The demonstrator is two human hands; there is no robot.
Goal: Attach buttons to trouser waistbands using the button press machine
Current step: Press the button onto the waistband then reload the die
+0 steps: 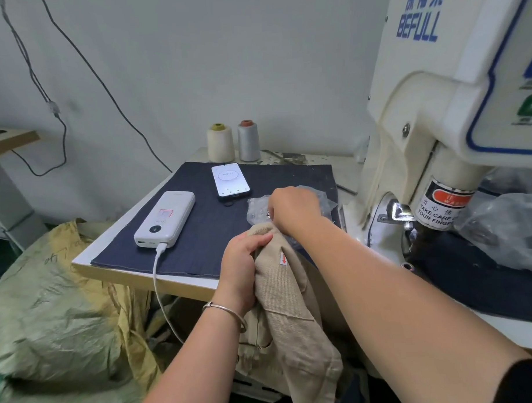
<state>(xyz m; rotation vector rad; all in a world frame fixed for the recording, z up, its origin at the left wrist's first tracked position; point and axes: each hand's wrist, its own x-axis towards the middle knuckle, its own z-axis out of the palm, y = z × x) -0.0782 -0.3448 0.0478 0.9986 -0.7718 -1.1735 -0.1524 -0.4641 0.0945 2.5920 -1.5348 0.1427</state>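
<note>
The right hand (292, 211) has its fingertips turned away behind its own back, so whether they pinch a button or only touch the clear plastic bag (259, 210) cannot be told. The bag's contents are too small to make out. The left hand (244, 262) covers part of the beige trousers (292, 306), whose lower part is cut off by the bottom edge. The button press machine (437, 135) runs off the top and right edges, its warning label (440, 213) partly hidden. The phone (230, 180) screen text is unreadable.
</note>
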